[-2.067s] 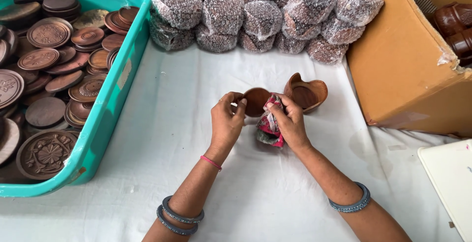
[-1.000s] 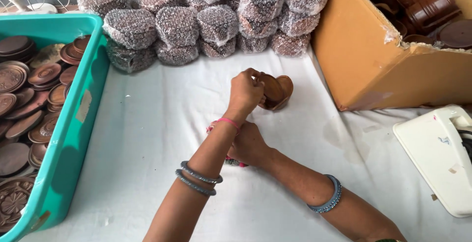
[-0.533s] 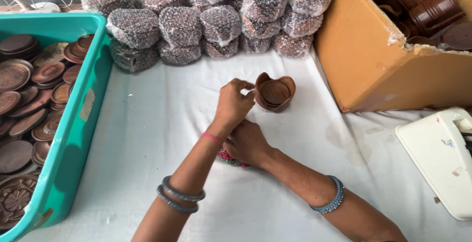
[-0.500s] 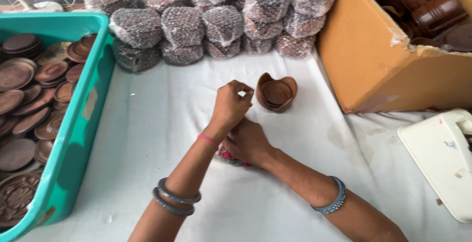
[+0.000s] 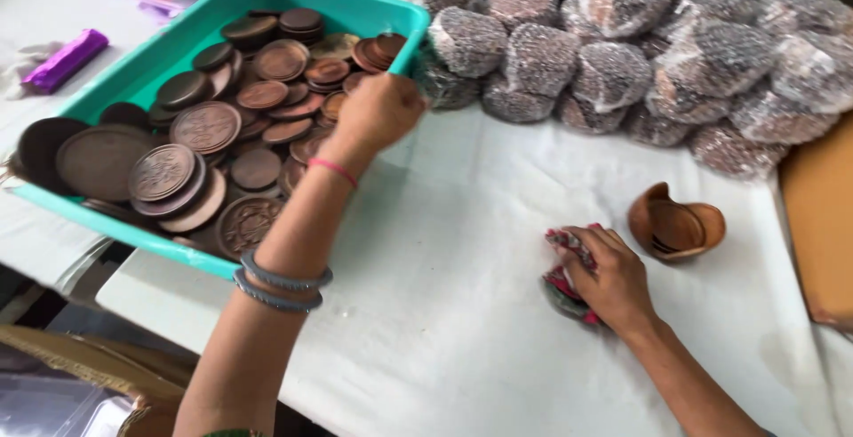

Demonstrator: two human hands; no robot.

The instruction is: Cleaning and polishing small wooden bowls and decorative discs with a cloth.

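Left hand [image 5: 378,113] fingers curled at teal tray [image 5: 133,64] rim; right hand [image 5: 613,277] clutches red packet [image 5: 560,279].

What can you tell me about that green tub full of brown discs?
The teal plastic tub is rectangular with a rolled rim, sitting at the white table's left edge. It holds heaped brown clay discs of several sizes, some patterned. The left hand reaches over its right wall near the far corner.

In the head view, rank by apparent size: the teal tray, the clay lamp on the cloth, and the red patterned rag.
1. teal tray, by far the largest.
2. clay lamp.
3. red patterned rag, though the right hand covers much of it, so its ranking against the lamp is unsure.
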